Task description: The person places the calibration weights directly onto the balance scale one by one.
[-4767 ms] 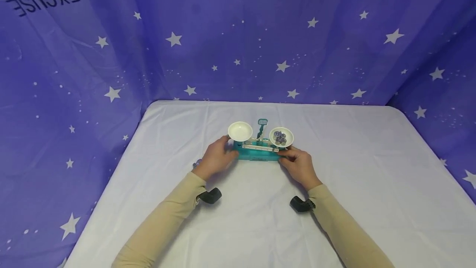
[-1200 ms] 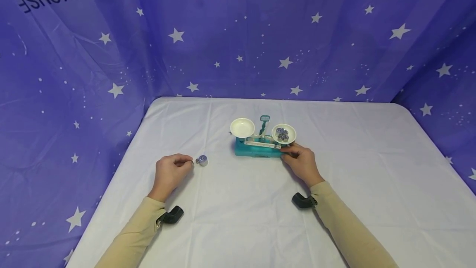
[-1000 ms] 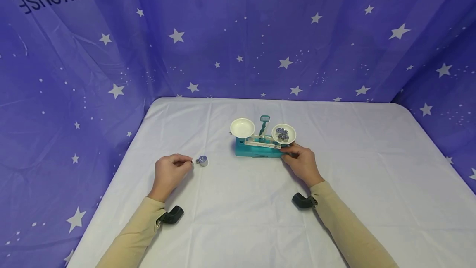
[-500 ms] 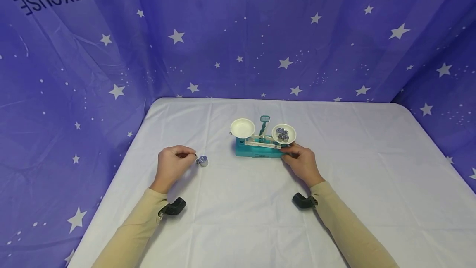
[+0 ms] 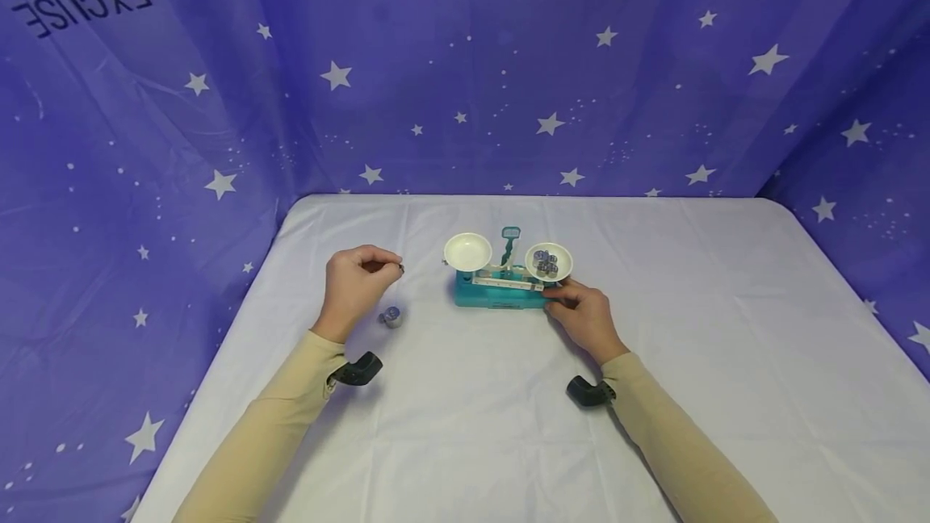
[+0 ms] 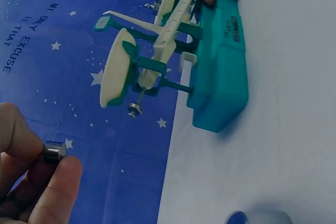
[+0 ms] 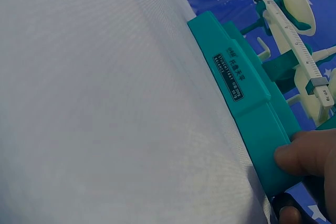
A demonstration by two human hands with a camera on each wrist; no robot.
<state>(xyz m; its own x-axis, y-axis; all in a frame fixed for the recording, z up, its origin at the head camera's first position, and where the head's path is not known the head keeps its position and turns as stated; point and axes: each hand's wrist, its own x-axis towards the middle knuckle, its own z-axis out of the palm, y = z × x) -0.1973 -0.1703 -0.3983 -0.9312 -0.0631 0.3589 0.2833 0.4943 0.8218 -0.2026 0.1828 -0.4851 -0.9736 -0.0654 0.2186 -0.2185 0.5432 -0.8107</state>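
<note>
My left hand (image 5: 356,289) is raised off the table, left of the teal balance scale (image 5: 500,295). Its fingertips pinch a small silvery cylindrical weight (image 6: 54,151), seen best in the left wrist view. At the right end of the scale's base, my right hand (image 5: 587,320) grips the corner, with the thumb on the front face in the right wrist view. The scale's left white pan (image 5: 467,253) is bare. Several metal weights (image 5: 546,263) lie in the right white pan (image 5: 564,252). A larger weight (image 5: 393,316) stands on the table below my left hand, with a smaller one (image 5: 383,319) beside it.
A white cloth (image 5: 465,434) covers the table. Blue curtains (image 5: 450,63) with stars hang behind and at both sides. Black wrist mounts (image 5: 359,370) project inward from the sleeves. The scale's pointer frame (image 5: 511,233) rises between the pans.
My left hand has left the scale, gone to the loose weights, and come up with one, moving right and away from me. My right hand has stayed at the base.
</note>
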